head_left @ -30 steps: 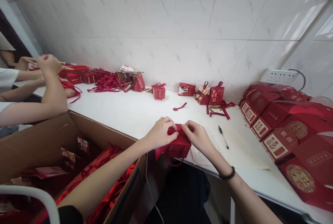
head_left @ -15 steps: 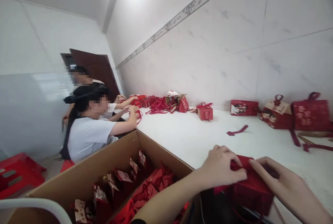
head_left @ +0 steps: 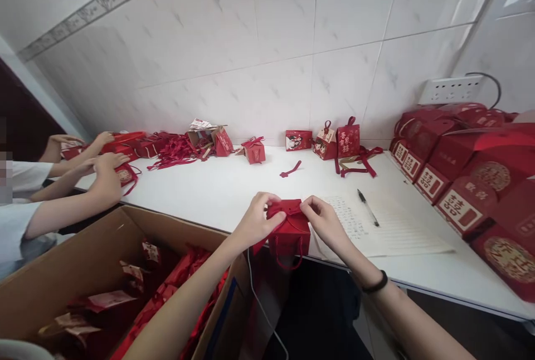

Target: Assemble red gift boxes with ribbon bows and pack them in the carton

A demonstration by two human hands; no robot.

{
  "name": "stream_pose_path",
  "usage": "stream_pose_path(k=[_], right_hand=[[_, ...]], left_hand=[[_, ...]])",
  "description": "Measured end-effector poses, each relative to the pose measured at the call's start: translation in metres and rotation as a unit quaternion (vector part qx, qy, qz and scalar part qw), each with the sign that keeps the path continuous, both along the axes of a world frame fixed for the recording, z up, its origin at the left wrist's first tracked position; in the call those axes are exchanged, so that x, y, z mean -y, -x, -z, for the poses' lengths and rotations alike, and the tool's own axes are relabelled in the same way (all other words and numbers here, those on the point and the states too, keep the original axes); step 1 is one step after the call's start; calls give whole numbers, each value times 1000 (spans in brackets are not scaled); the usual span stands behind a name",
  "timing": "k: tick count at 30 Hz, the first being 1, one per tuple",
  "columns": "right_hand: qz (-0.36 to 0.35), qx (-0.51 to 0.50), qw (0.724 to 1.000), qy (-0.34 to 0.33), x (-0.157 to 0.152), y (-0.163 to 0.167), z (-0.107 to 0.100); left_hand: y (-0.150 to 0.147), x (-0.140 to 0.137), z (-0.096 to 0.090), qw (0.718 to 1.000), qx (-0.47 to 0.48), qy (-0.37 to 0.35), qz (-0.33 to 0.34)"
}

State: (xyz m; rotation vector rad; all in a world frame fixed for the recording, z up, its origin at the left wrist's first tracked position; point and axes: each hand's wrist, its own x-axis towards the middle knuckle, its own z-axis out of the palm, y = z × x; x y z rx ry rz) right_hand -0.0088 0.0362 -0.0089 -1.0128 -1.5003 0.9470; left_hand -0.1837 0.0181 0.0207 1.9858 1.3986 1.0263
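Observation:
A small red gift box (head_left: 290,230) with a rope handle hanging from its near side is at the table's front edge, right in front of me. My left hand (head_left: 261,219) grips its top from the left, thumb and fingers pinched on the red flap or ribbon there. On the other side, my right hand (head_left: 320,216) pinches the top's right edge between thumb and fingers. A red ribbon end hangs below my left hand. Just right of the box lie written paper sheets (head_left: 393,237), with a black pen (head_left: 368,207) on them.
An open cardboard box (head_left: 167,220) holding red gift boxes stands at left. Many red boxes (head_left: 463,193) are stacked at right under a power strip (head_left: 450,90). A ribbon strip (head_left: 291,169) and several small boxes lie along the wall. Co-workers' hands (head_left: 109,168) work at far left.
My view has swung to the right, bringing the stacked boxes, paper and pen into sight. Both hands still hold the red gift box at its top.

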Motion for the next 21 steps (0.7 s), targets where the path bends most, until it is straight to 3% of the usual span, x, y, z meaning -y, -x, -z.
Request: stream_pose_path(k=[5,9,14,21], right_hand=[[16,72,997,10,1,-2,-6],[11,103,994,28,-1,-1,-7],[-22,72,997,20,0,-4,-5],[-9,32,999,-29,6,-3,3]], left_hand=[[14,10,11,996,61,51,-38],[17,16,14,994,92,57,-3],[19,14,14,997,65,30,18],[12,11,16,991,94,91,-34]])
